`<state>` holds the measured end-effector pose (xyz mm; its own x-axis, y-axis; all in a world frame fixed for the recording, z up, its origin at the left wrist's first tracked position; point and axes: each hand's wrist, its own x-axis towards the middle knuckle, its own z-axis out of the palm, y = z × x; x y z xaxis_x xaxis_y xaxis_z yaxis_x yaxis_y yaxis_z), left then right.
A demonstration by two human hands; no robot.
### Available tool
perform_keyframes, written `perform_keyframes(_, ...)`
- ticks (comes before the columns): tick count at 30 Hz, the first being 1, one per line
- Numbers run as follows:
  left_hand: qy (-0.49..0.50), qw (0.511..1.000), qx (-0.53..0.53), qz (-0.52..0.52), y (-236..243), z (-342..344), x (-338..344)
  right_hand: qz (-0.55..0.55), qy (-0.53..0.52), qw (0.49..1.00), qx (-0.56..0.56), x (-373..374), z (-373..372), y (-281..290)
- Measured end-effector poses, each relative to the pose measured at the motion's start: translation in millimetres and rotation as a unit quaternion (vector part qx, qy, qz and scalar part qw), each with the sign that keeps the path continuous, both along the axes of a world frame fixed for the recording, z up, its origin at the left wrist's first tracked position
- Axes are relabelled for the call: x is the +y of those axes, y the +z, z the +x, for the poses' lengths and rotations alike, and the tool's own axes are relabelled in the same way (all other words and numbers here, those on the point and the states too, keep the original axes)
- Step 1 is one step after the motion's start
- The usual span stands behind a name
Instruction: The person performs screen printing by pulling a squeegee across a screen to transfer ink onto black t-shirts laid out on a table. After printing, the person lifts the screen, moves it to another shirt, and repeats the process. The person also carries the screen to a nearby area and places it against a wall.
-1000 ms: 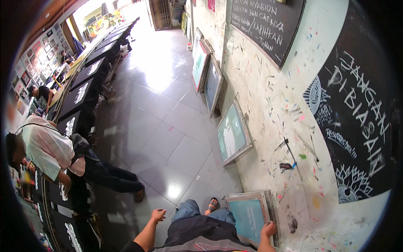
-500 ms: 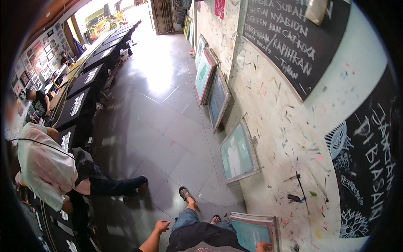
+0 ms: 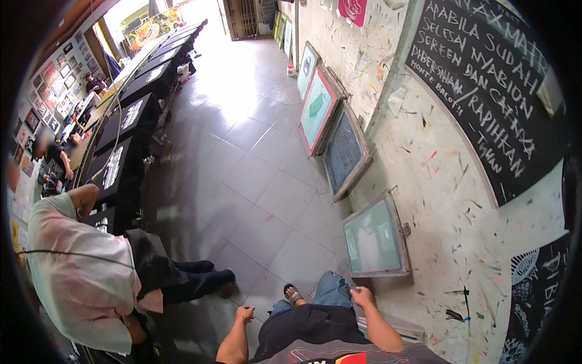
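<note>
My left hand (image 3: 245,313) hangs in front of me at the left of my dark apron, its fingers loosely curled with nothing seen in them. My right hand (image 3: 362,296) is at the right beside my blue denim shorts (image 3: 332,290), its fingers also curled in and nothing visible in them. Closest to it is a wooden-framed printing screen (image 3: 374,241) with pale green mesh, leaning against the wall, apart from the hand. Another frame (image 3: 405,330) is partly hidden behind my right forearm.
More screens (image 3: 347,150) lean along the paint-spotted wall (image 3: 424,236) at right, under a chalkboard (image 3: 473,91). Grey tiled floor (image 3: 242,200) runs ahead. At left a person in a pale shirt (image 3: 82,267) bends over a long row of black-covered printing boards (image 3: 130,115); others stand beyond.
I have moved forward along the aisle; the screens and the person at left are nearer. My right hand has come up and forward from beside a screen; my left fingers have curled in.
</note>
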<state>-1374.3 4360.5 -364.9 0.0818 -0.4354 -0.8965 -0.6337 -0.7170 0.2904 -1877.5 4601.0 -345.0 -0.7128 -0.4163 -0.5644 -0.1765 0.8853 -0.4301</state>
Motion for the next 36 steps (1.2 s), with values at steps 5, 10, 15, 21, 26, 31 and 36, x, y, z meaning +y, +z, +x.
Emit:
perform_keyframes(5, 0.008, 1.0, 0.0, -0.003, 3, -30, -91, -0.027, -0.018, 0.999, -0.019, -118, -37, 14)
perform_keyframes(10, 0.004, 0.999, 0.03, 0.014, -15, -99, -177, 0.089, 0.046, 0.993, -0.059, -101, -91, -83)
perform_keyframes(15, 0.049, 0.998, 0.027, -0.014, 1, -140, -277, 0.24, -0.104, 0.94, -0.218, -149, -126, -86)
perform_keyframes(21, 0.101, 0.983, 0.102, -0.117, 33, -226, -395, 0.249, 0.051, 0.966, -0.052, -296, -223, -118)
perform_keyframes(26, 0.135, 0.984, 0.069, -0.099, 2, -261, -443, 0.136, 0.137, 0.981, -0.006, -518, -282, -58)
perform_keyframes(31, 0.069, 0.997, 0.023, -0.011, -46, -246, -469, 0.135, 0.206, 0.968, 0.054, -722, -318, -1)
perform_keyframes(36, 0.091, 0.996, -0.008, 0.009, -42, -242, -555, 0.174, 0.229, 0.955, 0.079, -876, -362, 41)
